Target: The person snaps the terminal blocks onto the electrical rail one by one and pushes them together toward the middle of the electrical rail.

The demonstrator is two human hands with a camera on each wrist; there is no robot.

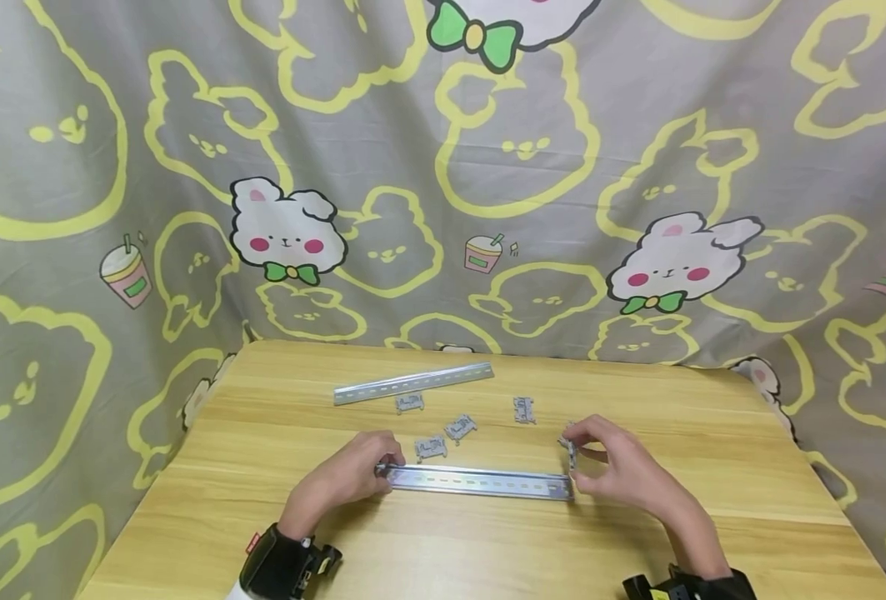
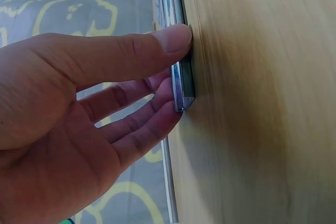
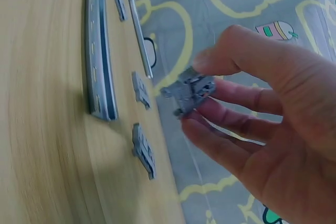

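Note:
A slotted metal DIN rail lies lengthwise across the near part of the table. My left hand grips its left end, thumb on the near side and fingertips behind, as the left wrist view shows along the rail. Just above the right end, my right hand pinches a small grey terminal block between thumb and fingers. In the right wrist view that block is held up off the table, apart from the rail.
Several more grey terminal blocks lie behind the rail, among them one at the left and one nearer the right hand. A second DIN rail lies slanted at the back of the wooden table. A patterned curtain hangs behind.

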